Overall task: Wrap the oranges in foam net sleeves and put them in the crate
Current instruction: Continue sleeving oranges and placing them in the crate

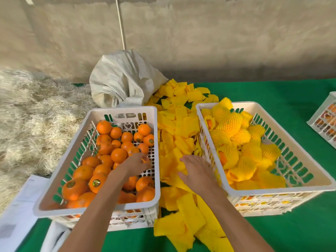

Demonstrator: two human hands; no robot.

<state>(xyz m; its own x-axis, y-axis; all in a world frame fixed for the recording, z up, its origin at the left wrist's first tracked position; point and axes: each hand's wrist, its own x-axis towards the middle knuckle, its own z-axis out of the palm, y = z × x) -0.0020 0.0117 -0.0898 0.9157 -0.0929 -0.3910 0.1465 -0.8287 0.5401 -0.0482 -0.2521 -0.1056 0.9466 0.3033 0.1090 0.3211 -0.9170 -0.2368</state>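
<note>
1. Two hands work nearest me: my left hand (135, 163) reaches into the left crate (54, 208), fingers curled round an orange (145, 159).
2. My right hand (197, 170) lies flat, fingers relaxed, on the foam sleeves (181, 124) between the crates.
3. Beyond, loose oranges (119, 155) fill the left crate; wrapped oranges (241, 135) fill the right crate (272, 190).
4. Farthest, a white sack (123, 79) sits behind the sleeves.

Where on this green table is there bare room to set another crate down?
Bare green cloth lies in front of the white crate of wrapped oranges, and behind it toward the wall. Between that crate and the white crate of bare oranges, yellow foam net sleeves crowd the gap.
</note>
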